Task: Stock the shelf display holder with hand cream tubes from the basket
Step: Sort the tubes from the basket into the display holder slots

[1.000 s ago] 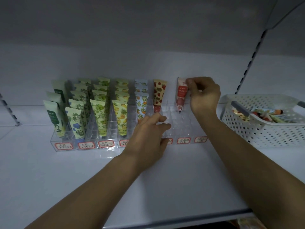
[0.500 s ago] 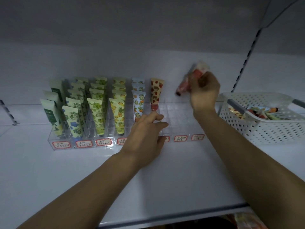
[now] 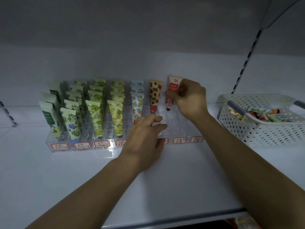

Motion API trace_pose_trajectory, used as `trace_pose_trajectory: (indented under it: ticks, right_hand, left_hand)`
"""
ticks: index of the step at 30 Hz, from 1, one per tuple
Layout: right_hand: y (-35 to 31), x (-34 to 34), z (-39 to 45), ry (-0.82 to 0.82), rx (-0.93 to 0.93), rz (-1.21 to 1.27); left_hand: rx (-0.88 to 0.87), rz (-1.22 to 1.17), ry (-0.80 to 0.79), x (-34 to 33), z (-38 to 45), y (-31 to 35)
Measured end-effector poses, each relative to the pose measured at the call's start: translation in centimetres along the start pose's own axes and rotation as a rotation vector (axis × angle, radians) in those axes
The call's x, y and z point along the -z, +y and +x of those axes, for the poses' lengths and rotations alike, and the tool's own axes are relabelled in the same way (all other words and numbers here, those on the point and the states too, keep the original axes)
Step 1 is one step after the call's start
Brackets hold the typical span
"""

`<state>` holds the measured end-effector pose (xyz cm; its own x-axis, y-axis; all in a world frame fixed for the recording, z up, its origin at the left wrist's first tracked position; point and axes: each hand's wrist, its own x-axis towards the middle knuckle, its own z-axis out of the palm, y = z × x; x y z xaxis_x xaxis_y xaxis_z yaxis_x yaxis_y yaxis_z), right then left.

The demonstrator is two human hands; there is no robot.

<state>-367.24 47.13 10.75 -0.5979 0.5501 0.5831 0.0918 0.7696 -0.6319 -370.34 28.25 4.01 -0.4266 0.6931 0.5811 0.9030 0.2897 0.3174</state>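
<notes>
White shelf board (image 3: 49,179) runs under everything, dim grey panel behind, and on it stands the clear acrylic display holder with red-edged price labels along its front (image 3: 62,142).

Going from the left: its first columns are already filled with upright tubes, pale green ones (image 3: 49,116), then leaf-and-blue-flower ones (image 3: 71,123), green-grape ones (image 3: 95,118), yellow-fruit ones (image 3: 116,118), and white tubes printed with oranges (image 3: 137,106). Next column holds a single cream tube with red strawberries (image 3: 155,95) at the back.

My left hand (image 3: 145,139) rests on the holder's front edge, fingers loosely curled over the empty slots and thumb at the label, steadying it; it grips no tube.

Just right of the strawberry tube, my right hand (image 3: 189,98) pinches a pink-and-red hand cream tube (image 3: 172,90), cap down, tip just above or just entering the back slot; I cannot tell whether it is seated.

Further right sits the white perforated plastic basket (image 3: 264,133) with more tubes lying in it.

I judge this to be the placing step for a new column. Next I should lower the tube straight into its cell, let go, and reach to the basket for another, keeping the holder from sliding.
</notes>
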Motion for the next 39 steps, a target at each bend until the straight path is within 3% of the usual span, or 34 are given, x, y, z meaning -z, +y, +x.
trace_pose_trajectory:
  ticks: [8, 14, 19, 22, 30, 34, 39]
  right_hand:
    - [0.1, -0.5, -0.4, -0.038, 0.012, -0.1]
    - [1.0, -0.7, -2.9, -0.001, 0.056, -0.089]
    - [0.6, 0.7, -3.1, 0.075, -0.012, 0.003]
    - [0.0, 3.4, -3.3, 0.026, 0.035, -0.092]
    - [0.7, 16.4, -2.4, -0.313, 0.133, -0.531]
    - [3.8, 21.9, -1.5, -0.316, 0.052, -0.671]
    - [8.5, 26.3, -1.1, -0.298, -0.206, -0.664]
  left_hand:
    - [-0.007, -0.009, -0.005, 0.2, -0.1, 0.0]
    - [-0.028, 0.025, -0.013, 0.5, -0.3, 0.1]
    - [-0.037, 0.028, -0.031, 0.7, -0.5, 0.2]
    - [-0.043, 0.064, -0.052, 0.8, -0.5, 0.0]
    - [-0.219, 0.109, -0.058, 0.3, 3.5, 3.2]
    - [-0.248, -0.079, -0.03, -1.1, 7.1, 7.4]
    - [-0.277, -0.296, -0.029, -4.5, 10.7, 12.1]
